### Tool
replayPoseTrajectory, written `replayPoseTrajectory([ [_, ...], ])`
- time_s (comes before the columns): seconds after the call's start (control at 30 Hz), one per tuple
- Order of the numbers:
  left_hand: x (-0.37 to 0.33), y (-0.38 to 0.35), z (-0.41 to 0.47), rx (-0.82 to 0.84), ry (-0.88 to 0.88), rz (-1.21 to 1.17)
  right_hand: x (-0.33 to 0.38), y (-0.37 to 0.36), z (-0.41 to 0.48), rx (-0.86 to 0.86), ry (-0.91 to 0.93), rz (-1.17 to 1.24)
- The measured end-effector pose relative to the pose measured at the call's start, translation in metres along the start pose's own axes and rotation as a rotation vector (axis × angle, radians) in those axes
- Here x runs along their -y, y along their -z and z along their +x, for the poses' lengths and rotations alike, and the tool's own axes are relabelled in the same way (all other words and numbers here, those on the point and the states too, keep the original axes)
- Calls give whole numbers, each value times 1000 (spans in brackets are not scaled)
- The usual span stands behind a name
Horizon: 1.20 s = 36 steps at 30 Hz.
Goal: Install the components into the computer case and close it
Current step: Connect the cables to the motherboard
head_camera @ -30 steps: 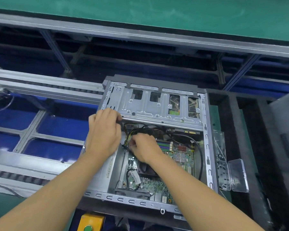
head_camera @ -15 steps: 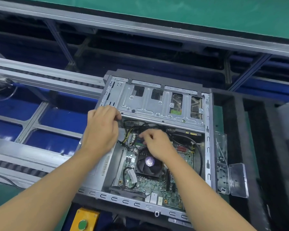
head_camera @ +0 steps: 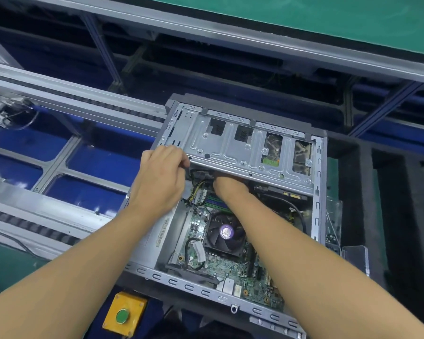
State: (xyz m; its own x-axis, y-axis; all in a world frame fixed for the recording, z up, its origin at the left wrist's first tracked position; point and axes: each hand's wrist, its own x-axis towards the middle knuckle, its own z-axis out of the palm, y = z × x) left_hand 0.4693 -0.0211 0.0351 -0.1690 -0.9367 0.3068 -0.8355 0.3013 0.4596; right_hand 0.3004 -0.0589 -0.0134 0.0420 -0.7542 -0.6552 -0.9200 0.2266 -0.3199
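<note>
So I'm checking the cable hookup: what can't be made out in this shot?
Head view:
- Right hand fingers: under the cage, so any grip is unseen.
- Cables: lower ends hidden behind the left hand.
- Fan label: print too small to read.
- Board: right part covered by the right forearm.
</note>
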Motion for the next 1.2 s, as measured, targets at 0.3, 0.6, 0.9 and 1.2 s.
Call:
replayPoseTrajectory([
  [0.3,-3,3,0,-24,-36,-18,-24,-21,-51,-548,392,-172],
  [0.6,-16,5,-1,163,-345,231,-47,-26,-78,-477,353,98],
  [0.9,-46,-35,19,663,-3,299,-59,-36,-90,-550,236,7],
  [1.2,-43,-66,46,950,-10,225,-63,-35,-96,-525,69,-132],
])
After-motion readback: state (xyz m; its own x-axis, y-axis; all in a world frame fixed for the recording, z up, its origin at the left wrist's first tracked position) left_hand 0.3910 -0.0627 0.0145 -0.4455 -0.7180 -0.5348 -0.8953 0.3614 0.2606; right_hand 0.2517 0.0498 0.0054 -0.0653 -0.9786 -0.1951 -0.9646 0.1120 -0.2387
